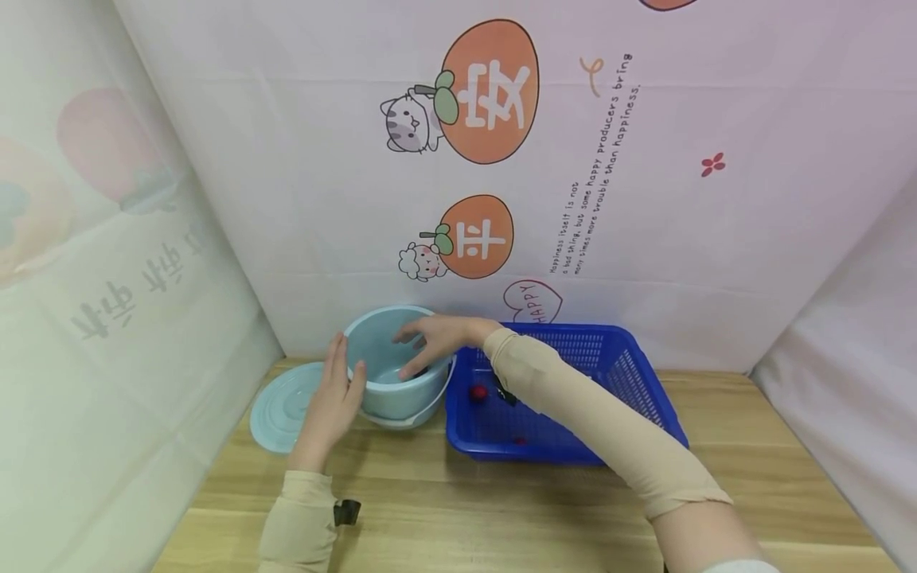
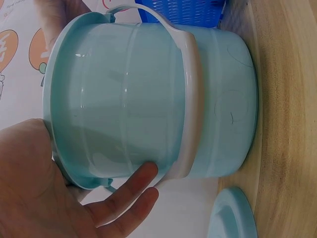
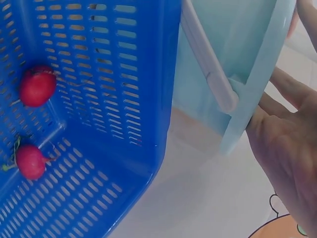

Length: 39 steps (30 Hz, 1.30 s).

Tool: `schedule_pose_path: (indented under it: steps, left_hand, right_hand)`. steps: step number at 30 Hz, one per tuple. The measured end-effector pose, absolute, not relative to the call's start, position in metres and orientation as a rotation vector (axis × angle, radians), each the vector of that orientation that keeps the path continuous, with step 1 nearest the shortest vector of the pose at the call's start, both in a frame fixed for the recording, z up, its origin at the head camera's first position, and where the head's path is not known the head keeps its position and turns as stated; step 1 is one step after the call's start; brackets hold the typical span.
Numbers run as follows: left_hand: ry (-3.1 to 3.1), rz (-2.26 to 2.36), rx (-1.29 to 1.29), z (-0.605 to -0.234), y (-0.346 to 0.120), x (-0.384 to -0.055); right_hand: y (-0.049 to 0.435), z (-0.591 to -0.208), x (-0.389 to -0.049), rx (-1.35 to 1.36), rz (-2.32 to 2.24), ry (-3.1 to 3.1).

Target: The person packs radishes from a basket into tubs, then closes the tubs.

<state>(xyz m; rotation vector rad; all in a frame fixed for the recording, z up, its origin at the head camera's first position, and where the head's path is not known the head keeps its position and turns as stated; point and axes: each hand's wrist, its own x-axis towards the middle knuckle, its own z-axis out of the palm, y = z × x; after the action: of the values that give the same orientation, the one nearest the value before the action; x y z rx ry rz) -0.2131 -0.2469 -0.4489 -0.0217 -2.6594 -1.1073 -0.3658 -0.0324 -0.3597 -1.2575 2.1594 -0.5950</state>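
Observation:
A light-blue bucket (image 1: 404,402) with a pale handle (image 2: 190,99) stands upright on the table. My left hand (image 1: 335,394) rests against its near-left side at the rim, with straight fingers (image 2: 124,196) along the outer wall in the left wrist view. Over the opposite rim reaches my right hand (image 1: 437,338), fingers spread inside the bucket's mouth, where a small dark patch shows by the thumb. What lies at the bottom is mostly hidden. To the right, a blue plastic basket (image 1: 458,434) contains red radishes (image 3: 37,88).
The bucket's round light-blue lid (image 1: 275,410) lies on the wooden table (image 1: 430,517), left of the bucket. White printed cloth (image 1: 322,199) hangs behind and at both sides. A dark object (image 1: 505,395) sits in the basket, partly covered by the right forearm.

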Motion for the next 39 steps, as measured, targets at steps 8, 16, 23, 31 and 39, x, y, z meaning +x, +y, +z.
schedule_pose_path:
  steps: [8, 16, 23, 31, 39]
  left_hand:
    - [-2.653, -1.094, -0.032, -0.446, -0.245, -0.216]
    - [-2.653, -1.087, -0.028, -0.445, -0.246, -0.218]
    - [-2.638, -1.081, -0.033, -0.444, -0.244, -0.221]
    - [-2.599, -1.087, -0.082, -0.454, -0.235, -0.224]
    - [-2.605, -1.133, -0.043, -0.452, -0.242, -0.213]
  right_hand:
    - [-0.027, -0.363, -0.375, -1.251, -0.716, 2.088]
    - [-0.022, -0.367, -0.378, -1.263, -0.847, 2.061]
    - [-0.011, -0.38, -0.383, -1.243, -1.131, 2.035]
    - [0.014, -0.397, -0.384, -1.216, -1.335, 1.945]
    - [0.012, -0.402, -0.381, -1.235, -1.371, 1.877]
